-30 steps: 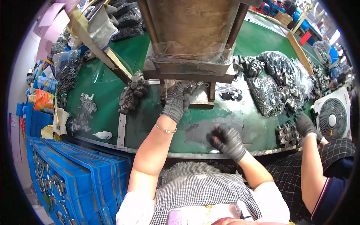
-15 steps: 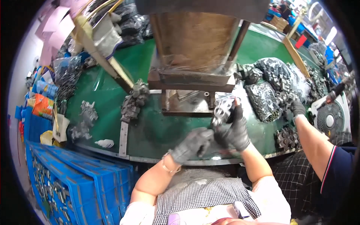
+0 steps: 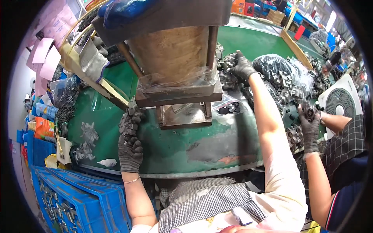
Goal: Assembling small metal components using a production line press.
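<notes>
My left hand (image 3: 131, 155), in a dark grey glove, is at the near end of a row of grey metal castings (image 3: 130, 122) left of the press. Its fingers are curled round the nearest casting, mostly hidden by the glove. Stretched far forward, my right hand (image 3: 244, 68), gloved alike, is at a heap of dark metal castings (image 3: 226, 70) right of the press. Its fingers and thumb close round a casting there, whose outline merges with the heap. Between my hands stands the press (image 3: 171, 50), with a metal block (image 3: 182, 119) under its plate.
A clear bag of black round parts (image 3: 230, 108) lies right of the press. Bagged castings (image 3: 272, 70) sit farther right. A co-worker's gloved hand (image 3: 310, 132) holds a part near a fan (image 3: 340, 99). Blue crates (image 3: 89, 194) stand left; a white bottle (image 3: 107, 162) lies on the green table.
My hands, together before the press with a shiny metal part, have parted. The left moved left to the casting row, the right forward to the heap. My view has shifted right.
</notes>
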`<state>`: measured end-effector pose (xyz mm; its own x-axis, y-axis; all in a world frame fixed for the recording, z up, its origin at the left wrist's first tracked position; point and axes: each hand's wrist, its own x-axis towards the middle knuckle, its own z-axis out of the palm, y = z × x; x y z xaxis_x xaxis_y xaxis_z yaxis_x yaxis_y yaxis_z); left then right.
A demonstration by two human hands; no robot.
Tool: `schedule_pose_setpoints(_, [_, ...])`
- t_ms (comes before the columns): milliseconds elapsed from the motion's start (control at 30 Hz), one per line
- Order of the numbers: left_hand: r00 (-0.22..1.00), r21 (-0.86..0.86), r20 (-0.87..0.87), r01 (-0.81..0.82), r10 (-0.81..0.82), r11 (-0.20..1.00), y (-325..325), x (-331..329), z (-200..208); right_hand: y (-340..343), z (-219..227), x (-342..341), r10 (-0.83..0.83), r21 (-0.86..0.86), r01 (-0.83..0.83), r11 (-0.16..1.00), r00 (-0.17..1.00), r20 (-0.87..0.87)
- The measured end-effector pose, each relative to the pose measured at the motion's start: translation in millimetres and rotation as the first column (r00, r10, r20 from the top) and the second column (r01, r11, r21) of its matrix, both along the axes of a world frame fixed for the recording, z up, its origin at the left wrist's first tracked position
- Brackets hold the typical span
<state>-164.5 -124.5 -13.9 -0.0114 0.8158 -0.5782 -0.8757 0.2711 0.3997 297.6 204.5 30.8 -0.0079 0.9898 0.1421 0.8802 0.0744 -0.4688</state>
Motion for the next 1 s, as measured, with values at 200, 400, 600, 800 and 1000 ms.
schedule_pose_setpoints(200, [0.999, 0.027, 0.041, 0.025, -0.026, 0.999, 18, -5, -4, -16, 9, -1, 0.034, 0.248, -0.132, 0.960, 0.932, 0.362])
schedule_pose_setpoints(400, [0.993, 0.131, -0.106, -0.032, 0.046, 0.991, 3, -24, -14, -152, 36, -22, 0.365, -0.252, -0.404, 0.880, 0.912, -0.185])
schedule_pose_setpoints(600, [0.994, 0.099, -0.013, -0.105, 0.107, 0.989, 16, -18, -1, -195, -33, -35, 0.484, 0.083, -0.514, 0.854, 0.843, 0.234])
schedule_pose_setpoints(800, [0.984, 0.123, 0.152, -0.107, 0.088, 0.987, 19, -35, -20, -170, -29, -68, 0.331, -0.134, -0.304, 0.943, 0.900, 0.284])
schedule_pose_setpoints(1000, [0.986, 0.031, 0.157, -0.053, 0.047, 0.998, 10, -14, -7, -173, -41, -72, 0.216, -0.023, -0.218, 0.976, 0.940, 0.263])
